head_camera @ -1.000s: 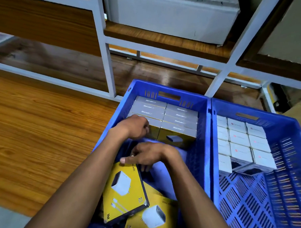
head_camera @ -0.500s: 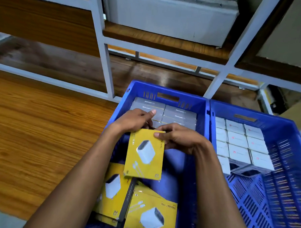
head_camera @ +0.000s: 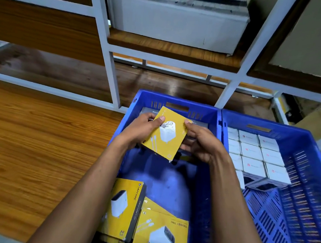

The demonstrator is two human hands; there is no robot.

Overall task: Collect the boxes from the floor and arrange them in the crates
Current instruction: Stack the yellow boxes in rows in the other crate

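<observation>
Both hands hold one yellow box (head_camera: 166,134) tilted above the far half of the left blue crate (head_camera: 176,101). Left hand (head_camera: 140,129) grips its left edge, thumb on the printed face, fingers curled behind. Right hand (head_camera: 201,140) pinches the right edge w/ thumb on top, other fingers under the box.

Behind the box, at the crate's far wall, a row of grey boxes (head_camera: 201,123), mostly hidden. At the crate's near end, two more yellow boxes: one (head_camera: 124,207) tilted on its side edge, another (head_camera: 160,232) lying flat just right of it.

Touching the left crate's right wall is a second blue crate (head_camera: 306,186) w/ white boxes (head_camera: 253,155) packed in rows at its far end.

Beyond the left crate: white shelf frame (head_camera: 107,48), grey carton (head_camera: 179,23) on a shelf. Wood floor (head_camera: 32,141) left of it.
</observation>
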